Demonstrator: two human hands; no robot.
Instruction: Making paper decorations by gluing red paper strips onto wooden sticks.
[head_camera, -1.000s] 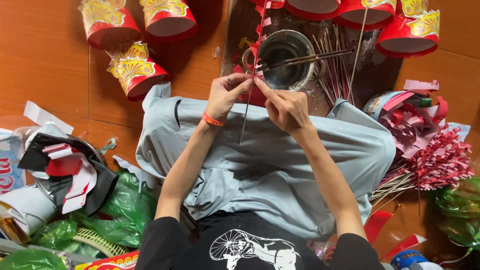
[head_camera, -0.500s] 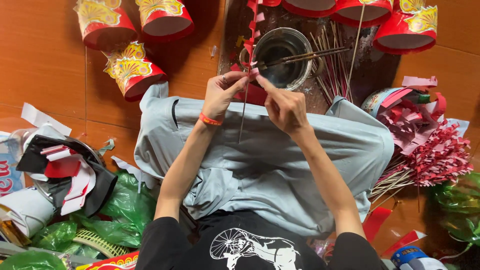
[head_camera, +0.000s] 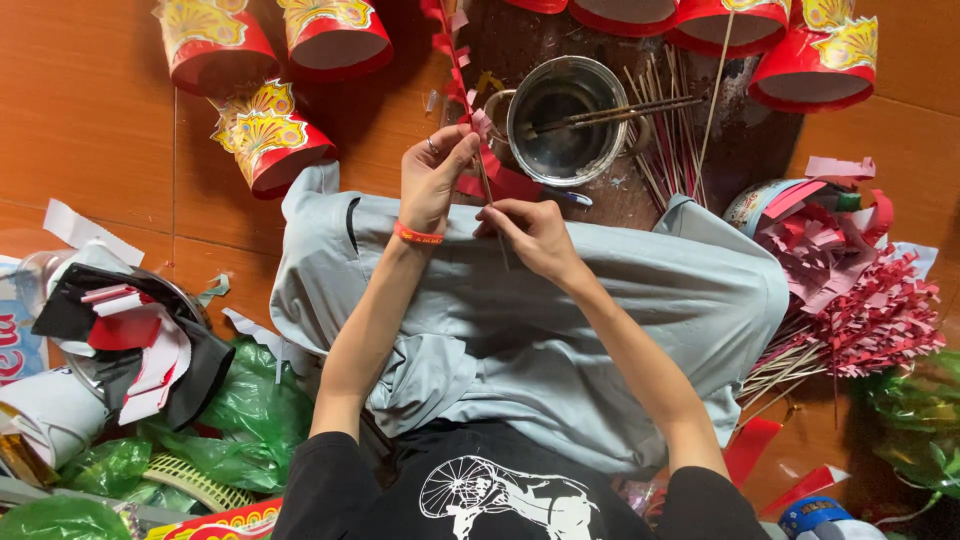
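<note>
A seated person's left hand (head_camera: 435, 180) pinches a fringed red paper strip (head_camera: 452, 60) against a thin bamboo stick (head_camera: 490, 205), gripped lower by the right hand (head_camera: 530, 235), above grey-clad knees near a metal bowl (head_camera: 565, 120). The strip's top runs off frame; fingertip contact is hard to make out.

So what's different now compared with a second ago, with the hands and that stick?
Both hands dropped slightly toward the lap: left hand pinches the red fringed paper strip against the thin stick, right hand holds the stick lower. Metal bowl and red paper cups unmoved.
</note>
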